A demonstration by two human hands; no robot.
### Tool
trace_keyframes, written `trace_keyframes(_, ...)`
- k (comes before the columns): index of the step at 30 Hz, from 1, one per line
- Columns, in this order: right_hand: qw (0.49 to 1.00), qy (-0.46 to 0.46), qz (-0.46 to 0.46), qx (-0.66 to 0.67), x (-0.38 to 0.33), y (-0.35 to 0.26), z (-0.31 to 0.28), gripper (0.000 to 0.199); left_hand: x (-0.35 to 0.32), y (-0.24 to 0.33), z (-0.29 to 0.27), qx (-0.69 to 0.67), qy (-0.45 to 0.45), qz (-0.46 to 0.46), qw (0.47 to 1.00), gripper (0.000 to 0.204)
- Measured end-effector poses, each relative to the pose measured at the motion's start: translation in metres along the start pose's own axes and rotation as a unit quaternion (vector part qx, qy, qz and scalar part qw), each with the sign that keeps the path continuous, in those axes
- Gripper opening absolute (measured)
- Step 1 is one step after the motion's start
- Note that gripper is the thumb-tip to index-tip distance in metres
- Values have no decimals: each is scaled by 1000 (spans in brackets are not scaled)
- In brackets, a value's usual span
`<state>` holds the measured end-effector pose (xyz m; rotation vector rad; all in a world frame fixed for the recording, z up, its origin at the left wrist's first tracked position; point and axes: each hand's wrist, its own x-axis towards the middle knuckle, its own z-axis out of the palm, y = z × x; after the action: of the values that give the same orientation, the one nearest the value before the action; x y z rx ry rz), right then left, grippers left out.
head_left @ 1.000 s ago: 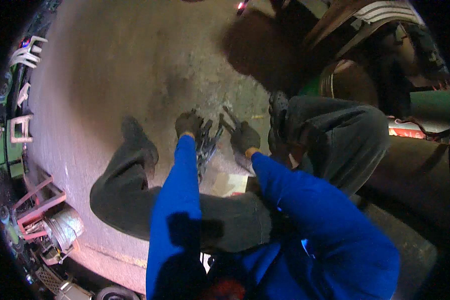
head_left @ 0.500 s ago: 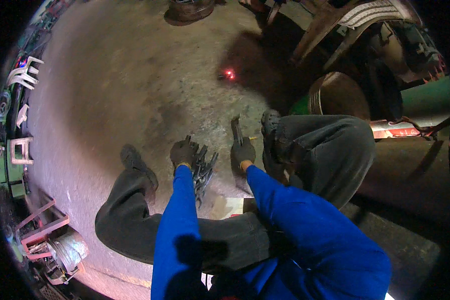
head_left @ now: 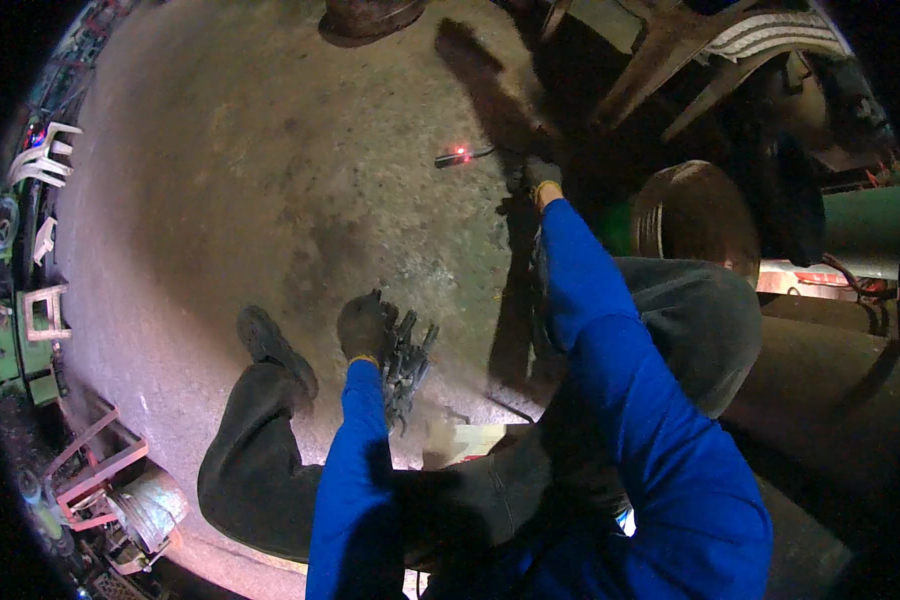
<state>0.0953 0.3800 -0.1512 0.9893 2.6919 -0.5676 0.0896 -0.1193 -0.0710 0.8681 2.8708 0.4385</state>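
My left hand (head_left: 362, 328), in a dark glove with a yellowish cuff, is closed beside a heap of dark metal pieces (head_left: 405, 365) on the floor. A dark tip shows at its fingers, but what they hold is unclear. Farther forward and to the right, my right hand (head_left: 540, 178), gloved alike, reaches down near the floor. Shadow hides its fingers. Just left of it lies a slim dark rod-like device (head_left: 451, 159) with glowing red lights. A thin dark cord runs from the device toward that hand.
A pale flat piece (head_left: 478, 440) lies by my leg. At right stand a large round drum (head_left: 700, 222) and a chair (head_left: 660, 60). A round dark container (head_left: 370, 18) sits at the far edge. White chairs (head_left: 45, 158) and a red metal frame (head_left: 100, 465) line the left.
My right hand has moved forward and right from beside the heap, where it held a dark flat metal piece. That piece no longer shows in it. My left hand stays by the heap.
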Motion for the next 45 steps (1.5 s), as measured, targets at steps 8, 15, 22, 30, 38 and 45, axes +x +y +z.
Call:
trace_keyframes(8,951,136,141,241,-86,-37,66,60,17,-3,23,-303,-34,-264,915,33)
trace_keyframes(15,964,-17,111,241,-206,-100,77,62,40,6,54,-341,-66,-292,891,36)
trace_keyframes(22,945,-55,56,318,-277,-122,106,52,77,52,29,-141,-92,-237,957,39)
trace_keyframes(30,910,-19,215,355,-290,-117,107,45,137,54,51,-12,-129,-206,970,41)
trace_keyframes(38,899,-4,210,385,-287,-111,106,47,152,60,72,-8,-107,-214,971,40)
trace_keyframes(45,886,-34,212,411,-289,-122,101,46,149,37,69,19,-133,-192,972,38)
